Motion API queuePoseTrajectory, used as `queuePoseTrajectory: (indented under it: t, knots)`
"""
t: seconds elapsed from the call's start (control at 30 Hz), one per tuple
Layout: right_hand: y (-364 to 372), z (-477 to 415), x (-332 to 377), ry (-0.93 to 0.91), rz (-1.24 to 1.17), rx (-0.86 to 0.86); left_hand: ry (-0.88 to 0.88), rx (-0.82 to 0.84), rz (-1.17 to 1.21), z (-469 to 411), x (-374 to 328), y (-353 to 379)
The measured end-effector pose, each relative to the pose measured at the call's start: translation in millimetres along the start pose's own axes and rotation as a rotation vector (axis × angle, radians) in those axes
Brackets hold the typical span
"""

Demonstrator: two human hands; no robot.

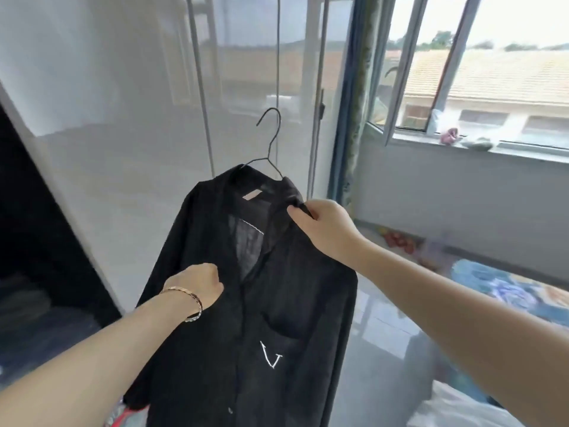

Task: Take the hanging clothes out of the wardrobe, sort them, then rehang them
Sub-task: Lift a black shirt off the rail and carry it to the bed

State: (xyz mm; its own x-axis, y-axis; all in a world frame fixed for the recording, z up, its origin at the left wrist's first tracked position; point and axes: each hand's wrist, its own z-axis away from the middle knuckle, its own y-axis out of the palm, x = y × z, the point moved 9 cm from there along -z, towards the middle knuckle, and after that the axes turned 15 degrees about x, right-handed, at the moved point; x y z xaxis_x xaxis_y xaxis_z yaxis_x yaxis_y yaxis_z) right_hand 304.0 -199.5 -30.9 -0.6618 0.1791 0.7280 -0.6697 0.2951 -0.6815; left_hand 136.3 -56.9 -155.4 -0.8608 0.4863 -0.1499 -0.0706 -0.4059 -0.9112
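A black button-up shirt (277,303) with a white V on its chest pocket hangs on a thin wire hanger (271,143), held up in mid-air in front of me. My right hand (323,229) pinches the shirt's collar at its right side. My left hand (197,288), with a bracelet on the wrist, grips the shirt's front placket just below the collar opening. The hanger's hook is free and touches nothing.
Glossy white wardrobe doors (138,134) fill the background, with a dark open wardrobe section (37,272) at the left. An open window (462,87) with a sill is at the right. A bed with patterned bedding (508,291) lies at the lower right.
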Motion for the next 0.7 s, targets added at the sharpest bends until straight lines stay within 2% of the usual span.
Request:
queuePoseTrajectory:
  t: [0.3, 0.47, 0.7]
  knots:
    - [-143.3, 201.2, -183.4, 0.211, 0.05, -0.368, 0.379, 0.19, -0.139, 0.8, -262.6, 135.5]
    - [-204.2, 323.4, -287.0, 0.34, 0.0, -0.529, 0.548, 0.265, -0.199, 27.0, -406.9, 205.4]
    - [-250.9, 507.7, -449.0, 0.685, -0.06, -0.834, 0.676, 0.362, -0.269, 63.5, -551.1, 297.7]
